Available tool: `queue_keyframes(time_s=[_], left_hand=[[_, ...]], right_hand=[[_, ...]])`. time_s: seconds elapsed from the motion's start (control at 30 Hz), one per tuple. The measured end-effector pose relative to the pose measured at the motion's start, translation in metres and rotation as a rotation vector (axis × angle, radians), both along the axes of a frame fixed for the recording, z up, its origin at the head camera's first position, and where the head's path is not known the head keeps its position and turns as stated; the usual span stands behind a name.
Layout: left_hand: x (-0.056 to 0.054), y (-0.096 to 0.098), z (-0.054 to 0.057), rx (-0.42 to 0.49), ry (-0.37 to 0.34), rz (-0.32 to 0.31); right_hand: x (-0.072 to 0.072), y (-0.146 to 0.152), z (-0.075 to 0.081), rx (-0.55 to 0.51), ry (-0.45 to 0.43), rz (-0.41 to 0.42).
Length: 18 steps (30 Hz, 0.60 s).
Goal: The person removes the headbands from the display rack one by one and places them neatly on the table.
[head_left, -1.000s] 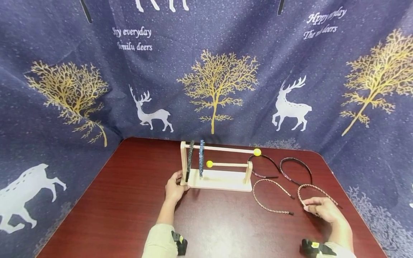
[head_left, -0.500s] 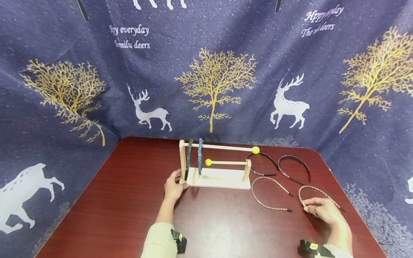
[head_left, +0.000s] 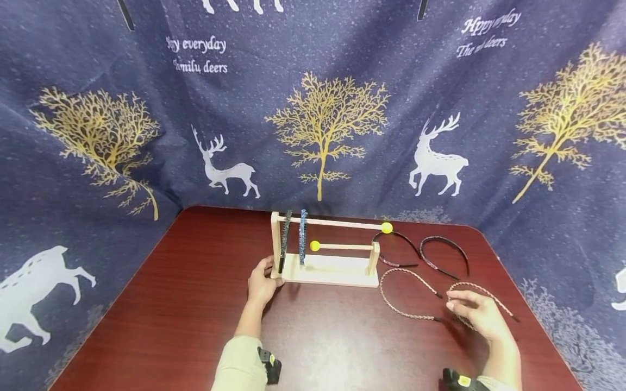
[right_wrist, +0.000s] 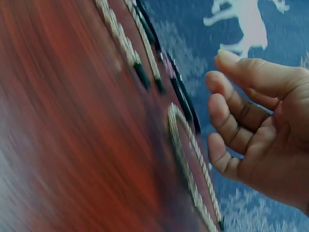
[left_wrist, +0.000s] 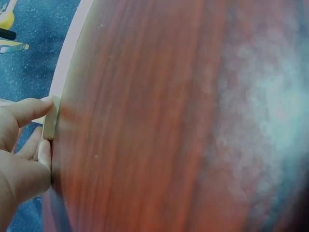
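A wooden headband rack [head_left: 327, 271] with two yellow-tipped rods stands on the table. My left hand [head_left: 261, 282] grips its left end; in the left wrist view thumb and fingers pinch the edge of the pale wood base [left_wrist: 51, 118]. A dark headband [head_left: 286, 239] and a blue glittery headband [head_left: 302, 236] hang on the upper rod. At the right, my right hand [head_left: 479, 312] hovers over a braided beige headband [head_left: 489, 293] lying on the table. The right wrist view shows its fingers [right_wrist: 227, 118] loosely bent, with nothing between them.
Another braided headband [head_left: 386, 296] lies right of the rack. Behind it are two dark headbands, one [head_left: 398, 264] partly behind the rack and one [head_left: 445, 239] farther right. A patterned blue cloth [head_left: 362, 163] hangs behind the reddish table [head_left: 195, 304].
My right hand has let go of the braided headband and lifted slightly up and left. The left hand stays at the rack.
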<state>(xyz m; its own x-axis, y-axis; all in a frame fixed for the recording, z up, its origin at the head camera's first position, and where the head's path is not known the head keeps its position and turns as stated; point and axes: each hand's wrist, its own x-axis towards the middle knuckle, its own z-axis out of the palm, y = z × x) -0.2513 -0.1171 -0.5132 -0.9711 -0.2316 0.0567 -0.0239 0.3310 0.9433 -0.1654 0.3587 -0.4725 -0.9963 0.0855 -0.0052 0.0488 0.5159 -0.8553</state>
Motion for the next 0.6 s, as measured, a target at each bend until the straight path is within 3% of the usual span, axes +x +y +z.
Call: queue_keyframes(time_s=[0.13, 0.23, 0.43, 0.6], left_hand=[[-0.001, 0.001, -0.001, -0.002, 0.002, -0.012], [-0.001, 0.001, -0.002, 0.004, 0.007, -0.01], [0.0, -0.001, -0.003, -0.001, -0.002, -0.006], [-0.002, -0.002, -0.005, 0.004, 0.002, -0.01]], right_hand=[[-0.007, -0.023, 0.002, -0.025, 0.117, 0.014], [-0.014, -0.041, 0.002, -0.111, 0.178, 0.018], [-0.023, -0.076, 0.007, -0.251, 0.258, 0.012], [-0.033, -0.103, 0.014, -0.322, 0.299, 0.076]])
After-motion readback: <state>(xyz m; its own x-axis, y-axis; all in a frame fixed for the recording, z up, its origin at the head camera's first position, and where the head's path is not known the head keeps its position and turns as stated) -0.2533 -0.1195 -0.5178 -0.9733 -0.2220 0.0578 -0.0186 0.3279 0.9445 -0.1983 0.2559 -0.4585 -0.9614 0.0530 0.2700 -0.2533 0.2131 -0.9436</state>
